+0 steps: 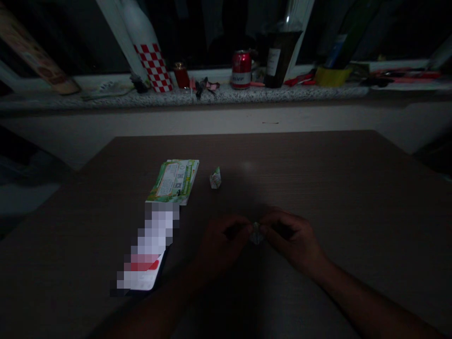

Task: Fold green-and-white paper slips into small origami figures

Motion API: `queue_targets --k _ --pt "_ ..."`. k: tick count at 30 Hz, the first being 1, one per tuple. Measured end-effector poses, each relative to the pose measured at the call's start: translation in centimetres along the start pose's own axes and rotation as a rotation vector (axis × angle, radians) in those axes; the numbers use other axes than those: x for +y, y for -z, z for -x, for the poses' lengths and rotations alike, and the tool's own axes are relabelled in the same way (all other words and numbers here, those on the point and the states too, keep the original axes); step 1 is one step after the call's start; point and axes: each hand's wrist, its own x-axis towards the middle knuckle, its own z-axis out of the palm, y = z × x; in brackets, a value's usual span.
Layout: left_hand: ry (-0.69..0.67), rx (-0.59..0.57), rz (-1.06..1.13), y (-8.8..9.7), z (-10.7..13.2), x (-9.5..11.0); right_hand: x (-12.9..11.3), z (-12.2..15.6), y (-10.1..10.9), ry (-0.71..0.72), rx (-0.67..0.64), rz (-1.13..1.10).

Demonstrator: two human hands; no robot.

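Note:
Between my two hands is a small folded piece of paper (256, 234), pale and patterned, held just above or on the table. My left hand (226, 240) pinches its left side between thumb and forefinger. On the opposite side, my right hand (293, 235) pinches it in the same way. The room is dim, so the folds are hard to make out. Farther back stands a second folded paper piece (215, 178), white and green with a pointed top. A stack of green and white printed leaflets (173, 181) lies to its left.
A lit phone (146, 281), its screen mostly pixelated, lies left of my hands on the brown table (335, 188). Along the granite windowsill (219, 96) stand a red can (241, 70), a checkered white bottle (155, 66), a dark labelled container (277, 61) and other small items.

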Motion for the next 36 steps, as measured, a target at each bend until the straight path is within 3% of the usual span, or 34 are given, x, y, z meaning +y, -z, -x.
queue_targets --k 15,27,36 --pt "-0.043 0.03 -0.015 -0.6 0.0 0.5 0.3 0.5 -0.7 -0.173 -0.034 -0.093" --pt "0.015 0.159 0.082 -0.3 0.1 0.3 1.1 -0.2 -0.4 -0.296 0.184 -0.369" --pt "-0.128 0.164 -0.054 -0.3 0.5 0.6 2.0 -0.3 -0.8 -0.296 0.332 -0.552"
